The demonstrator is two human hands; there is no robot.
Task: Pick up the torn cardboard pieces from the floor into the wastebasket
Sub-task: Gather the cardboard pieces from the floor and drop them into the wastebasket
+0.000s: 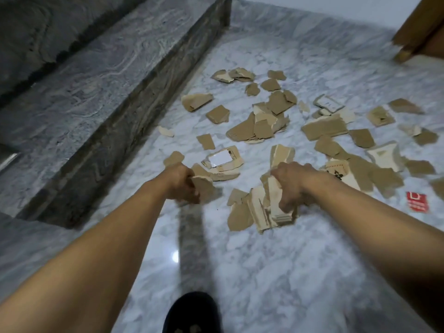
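1. Brown corrugated scraps fill both my fists. My right hand (pixel 292 186) grips a thick stack of torn pieces (pixel 278 212), its long axis hanging down from my curled fingers towards the floor. My left hand (pixel 181 183) pinches a single torn flap (pixel 203 189) the same way.
2. The rest of the torn cardboard pieces (pixel 264 121) lie spread on the marble floor (pixel 264 272) beyond my knuckles. The spread leans to my right, and a few loose scraps sit just beside the stack.
3. My right hand is nearer the thick of it. Nearest my left hand is the piece with a white label (pixel 221 159), just beyond the flap I hold.
4. The wastebasket is not in view, so I cannot tell which way it lies from either hand. I judge that the next move hangs on this: both hands are loaded, so the load wants carrying off and dropping before I gather more.
5. Judging by how many scraps lie on the floor, most of the job looks undone.
6. Further out:
   - A red sticker (pixel 417 202) lies flat on the floor to the right of my right forearm.
   - A grey stone step (pixel 96 104) runs along my left.
   - A wooden door (pixel 425 25) shows at the far right.
   - My dark slipper (pixel 192 313) sits below, between my arms.
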